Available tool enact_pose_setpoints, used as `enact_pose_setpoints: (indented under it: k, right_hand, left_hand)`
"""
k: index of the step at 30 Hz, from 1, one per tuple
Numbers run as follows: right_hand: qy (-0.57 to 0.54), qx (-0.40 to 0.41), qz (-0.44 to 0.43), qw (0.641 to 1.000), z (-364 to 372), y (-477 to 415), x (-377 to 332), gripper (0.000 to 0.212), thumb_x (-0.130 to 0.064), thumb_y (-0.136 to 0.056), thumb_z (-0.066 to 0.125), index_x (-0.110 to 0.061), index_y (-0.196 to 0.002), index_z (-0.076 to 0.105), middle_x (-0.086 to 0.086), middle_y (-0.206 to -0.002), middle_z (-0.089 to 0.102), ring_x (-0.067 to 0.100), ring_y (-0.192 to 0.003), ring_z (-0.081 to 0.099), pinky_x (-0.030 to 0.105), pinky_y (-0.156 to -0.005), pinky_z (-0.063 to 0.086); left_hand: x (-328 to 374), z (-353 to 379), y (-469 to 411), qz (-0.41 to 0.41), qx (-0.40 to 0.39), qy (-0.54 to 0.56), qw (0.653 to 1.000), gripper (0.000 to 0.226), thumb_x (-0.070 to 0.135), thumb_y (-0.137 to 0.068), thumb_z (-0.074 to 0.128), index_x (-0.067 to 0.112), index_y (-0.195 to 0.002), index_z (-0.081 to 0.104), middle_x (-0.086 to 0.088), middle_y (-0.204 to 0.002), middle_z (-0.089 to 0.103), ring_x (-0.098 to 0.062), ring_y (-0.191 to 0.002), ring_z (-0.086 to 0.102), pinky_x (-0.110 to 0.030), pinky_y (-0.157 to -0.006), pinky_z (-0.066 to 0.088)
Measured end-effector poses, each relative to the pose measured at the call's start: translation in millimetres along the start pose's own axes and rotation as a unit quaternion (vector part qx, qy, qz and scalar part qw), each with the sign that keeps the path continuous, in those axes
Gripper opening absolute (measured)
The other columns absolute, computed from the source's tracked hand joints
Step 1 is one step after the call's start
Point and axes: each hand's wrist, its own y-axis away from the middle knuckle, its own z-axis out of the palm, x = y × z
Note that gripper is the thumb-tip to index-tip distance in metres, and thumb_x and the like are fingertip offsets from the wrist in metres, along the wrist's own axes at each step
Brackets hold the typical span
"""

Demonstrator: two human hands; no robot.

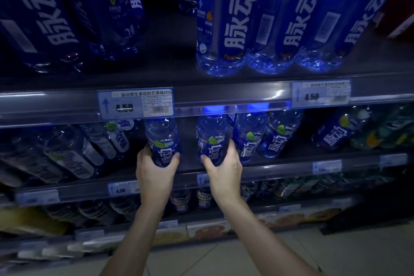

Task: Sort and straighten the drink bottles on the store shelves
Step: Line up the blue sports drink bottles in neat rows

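Two blue drink bottles stand on the middle shelf (pixel 192 171) in the head view. My left hand (pixel 154 170) is wrapped around the base of the left blue bottle (pixel 162 139). My right hand (pixel 224 168) grips the lower part of the right blue bottle (pixel 211 139). Both bottles are upright with a gap between them. More blue bottles (pixel 259 136) of the same brand stand just right of my right hand. Bottles with white labels (pixel 116 136) stand to the left, tilted in the wide-angle view.
The upper shelf holds large blue bottles (pixel 233 20) on the left and right, with a dark gap in the middle. Price tags (pixel 135 104) hang on the shelf rails. Lower shelves carry darker bottles (pixel 203 197) and boxed goods (pixel 208 231). Tiled floor lies below.
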Motion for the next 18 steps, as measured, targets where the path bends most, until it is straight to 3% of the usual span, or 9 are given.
enact_pose_setpoints:
  k: [5, 8, 12, 18]
  right_hand:
    - [-0.005, 0.023, -0.019, 1.0, 1, -7, 1, 0.063, -0.024, -0.082, 0.076, -0.017, -0.139, 0.048, -0.007, -0.128, 0.057, 0.007, -0.117, 0.051, 0.021, -0.1, 0.04]
    - [-0.003, 0.032, -0.019, 0.999, 2, -5, 1, 0.059, -0.024, -0.082, 0.077, -0.018, -0.135, 0.052, -0.014, -0.119, 0.056, -0.002, -0.107, 0.048, 0.013, -0.093, 0.037]
    - [-0.004, 0.04, -0.016, 0.999, 1, -5, 2, 0.056, -0.024, -0.081, 0.078, -0.016, -0.131, 0.056, -0.005, -0.12, 0.064, 0.008, -0.11, 0.056, 0.019, -0.094, 0.043]
    - [0.001, 0.04, -0.019, 0.999, 0, -2, 4, 0.056, -0.026, -0.083, 0.076, -0.017, -0.133, 0.055, -0.005, -0.121, 0.063, 0.009, -0.112, 0.057, 0.022, -0.095, 0.044]
  left_hand:
    - [3, 5, 4, 0.015, 0.013, -0.043, 0.999, 0.058, 0.05, -0.071, 0.074, 0.022, -0.119, 0.054, 0.002, -0.109, 0.064, -0.02, -0.096, 0.06, -0.029, -0.076, 0.042]
    - [9, 12, 11, 0.02, 0.002, -0.056, 0.998, 0.059, 0.052, -0.07, 0.074, 0.023, -0.118, 0.055, 0.001, -0.105, 0.067, -0.023, -0.092, 0.063, -0.032, -0.072, 0.047]
    - [18, 20, 18, 0.018, -0.001, -0.056, 0.998, 0.056, 0.053, -0.069, 0.073, 0.022, -0.113, 0.056, 0.0, -0.102, 0.067, -0.026, -0.09, 0.064, -0.038, -0.071, 0.051]
    - [18, 21, 18, 0.021, 0.001, -0.034, 0.999, 0.051, 0.048, -0.07, 0.076, 0.023, -0.11, 0.057, 0.002, -0.099, 0.069, -0.023, -0.086, 0.064, -0.029, -0.069, 0.042]
